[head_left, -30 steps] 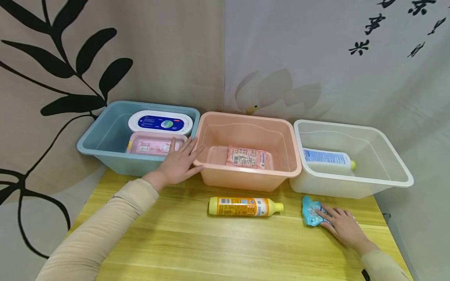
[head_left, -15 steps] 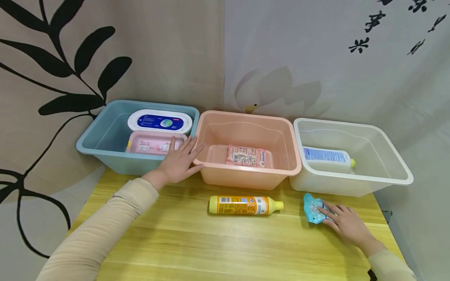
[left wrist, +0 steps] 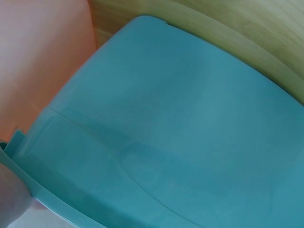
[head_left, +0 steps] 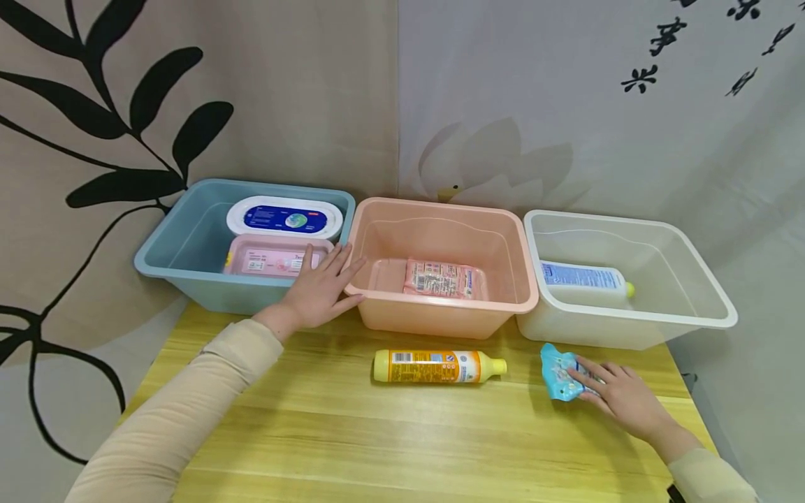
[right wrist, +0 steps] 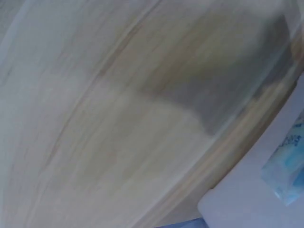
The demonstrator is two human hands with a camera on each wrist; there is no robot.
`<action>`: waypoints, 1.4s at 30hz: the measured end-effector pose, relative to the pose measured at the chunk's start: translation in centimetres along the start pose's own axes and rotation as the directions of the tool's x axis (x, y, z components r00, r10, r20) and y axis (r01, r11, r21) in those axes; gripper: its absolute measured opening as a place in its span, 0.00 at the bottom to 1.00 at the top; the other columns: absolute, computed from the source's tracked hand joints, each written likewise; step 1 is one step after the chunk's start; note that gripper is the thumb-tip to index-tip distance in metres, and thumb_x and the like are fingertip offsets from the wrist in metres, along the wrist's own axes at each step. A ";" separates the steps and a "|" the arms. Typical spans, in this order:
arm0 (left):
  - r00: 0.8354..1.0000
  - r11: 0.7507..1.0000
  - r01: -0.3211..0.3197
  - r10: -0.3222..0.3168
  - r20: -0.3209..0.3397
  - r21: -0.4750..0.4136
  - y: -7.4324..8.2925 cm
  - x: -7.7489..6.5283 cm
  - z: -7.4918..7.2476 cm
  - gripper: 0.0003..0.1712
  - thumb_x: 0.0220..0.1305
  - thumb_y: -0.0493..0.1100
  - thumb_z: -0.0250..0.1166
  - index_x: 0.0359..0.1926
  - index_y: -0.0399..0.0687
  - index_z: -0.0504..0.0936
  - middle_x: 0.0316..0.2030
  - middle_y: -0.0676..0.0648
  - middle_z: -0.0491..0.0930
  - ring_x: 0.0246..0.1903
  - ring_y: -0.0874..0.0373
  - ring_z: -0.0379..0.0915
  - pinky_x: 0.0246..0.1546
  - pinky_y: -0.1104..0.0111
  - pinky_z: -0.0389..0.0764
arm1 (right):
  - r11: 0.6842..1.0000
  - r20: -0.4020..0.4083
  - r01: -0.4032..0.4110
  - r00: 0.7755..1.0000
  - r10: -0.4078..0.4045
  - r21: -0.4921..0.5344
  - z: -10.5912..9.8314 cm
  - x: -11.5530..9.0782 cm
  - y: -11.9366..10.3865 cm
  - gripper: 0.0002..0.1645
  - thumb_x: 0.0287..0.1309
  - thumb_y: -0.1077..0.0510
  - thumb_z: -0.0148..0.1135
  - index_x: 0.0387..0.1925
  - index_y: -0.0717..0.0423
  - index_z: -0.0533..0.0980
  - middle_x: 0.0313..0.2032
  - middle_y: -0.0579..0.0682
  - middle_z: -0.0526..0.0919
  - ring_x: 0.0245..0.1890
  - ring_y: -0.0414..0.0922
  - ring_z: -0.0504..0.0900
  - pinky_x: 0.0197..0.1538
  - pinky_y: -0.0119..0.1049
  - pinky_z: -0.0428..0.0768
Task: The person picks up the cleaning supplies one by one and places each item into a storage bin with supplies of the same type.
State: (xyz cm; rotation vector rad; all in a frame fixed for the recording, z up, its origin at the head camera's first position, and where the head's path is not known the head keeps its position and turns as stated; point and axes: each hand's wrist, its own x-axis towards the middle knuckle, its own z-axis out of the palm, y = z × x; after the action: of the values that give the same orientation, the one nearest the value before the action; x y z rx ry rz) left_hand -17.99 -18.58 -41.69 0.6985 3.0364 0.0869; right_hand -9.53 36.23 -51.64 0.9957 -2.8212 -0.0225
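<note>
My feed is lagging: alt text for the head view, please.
The right hand holds a blue packet in front of a white bin. The left hand rests on the rim of a blue bin. A peach bin stands between those bins, and a yellow bottle lies on the table.

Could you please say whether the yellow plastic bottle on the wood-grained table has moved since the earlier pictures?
No: the yellow plastic bottle shows no visible shift against the peach rectangular plastic bin behind it.

Yellowish wood-grain table near. Far left: beige cloth, black leaf print. Far right: pale grey cloth, black characters.
</note>
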 end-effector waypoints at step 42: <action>1.000 1.000 -0.010 0.010 0.002 0.008 0.0 0.0 -0.1 0.41 0.67 0.66 0.45 0.73 0.53 0.49 0.73 0.39 0.41 0.73 0.43 0.38 0.68 0.40 0.29 | 0.980 -0.131 0.192 0.972 -0.196 -0.047 -7.4 4.0 -2.2 0.27 0.65 0.37 0.45 0.59 0.41 0.74 0.56 0.52 0.77 0.46 0.46 0.74 0.48 0.41 0.67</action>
State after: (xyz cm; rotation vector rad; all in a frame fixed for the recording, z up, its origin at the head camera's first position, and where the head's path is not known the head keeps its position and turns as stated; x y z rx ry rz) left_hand -17.98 -18.64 -41.60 0.7137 3.0334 0.0747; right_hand -10.18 32.25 -43.90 1.2134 -2.5846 -0.0239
